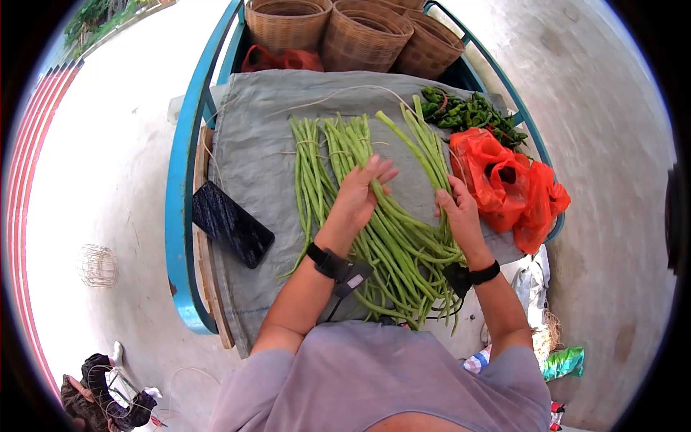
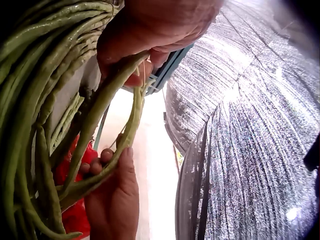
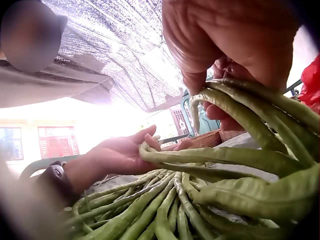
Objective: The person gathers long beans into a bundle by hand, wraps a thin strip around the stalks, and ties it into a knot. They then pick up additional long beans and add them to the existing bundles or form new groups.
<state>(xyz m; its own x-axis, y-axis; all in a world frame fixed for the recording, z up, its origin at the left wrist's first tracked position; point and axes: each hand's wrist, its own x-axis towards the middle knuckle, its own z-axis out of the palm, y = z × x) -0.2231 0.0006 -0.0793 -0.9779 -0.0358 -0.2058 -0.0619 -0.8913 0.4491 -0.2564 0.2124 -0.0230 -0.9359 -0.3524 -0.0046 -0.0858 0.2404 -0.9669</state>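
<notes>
My left hand (image 1: 358,193) pinches the ends of a few long green beans (image 2: 131,117) between thumb and fingers. To its right, my right hand (image 1: 461,214) grips a small bunch of long beans (image 1: 425,140) partway along their length; its fingers curl round them in the right wrist view. Two bundles of long beans (image 1: 308,155) lie on the grey cloth (image 1: 252,137), each tied near its upper end with a thin strand. Their lower ends spread in a loose heap (image 1: 403,266) beneath my forearms and close to my body.
A black phone-like slab (image 1: 234,225) lies at the cloth's left. Red plastic bags (image 1: 497,176) and dark green peppers (image 1: 479,119) sit at the right. Wicker baskets (image 1: 367,36) stand at the far end. A blue metal rail (image 1: 186,194) borders the cart. A thin strand (image 1: 345,89) crosses the cloth.
</notes>
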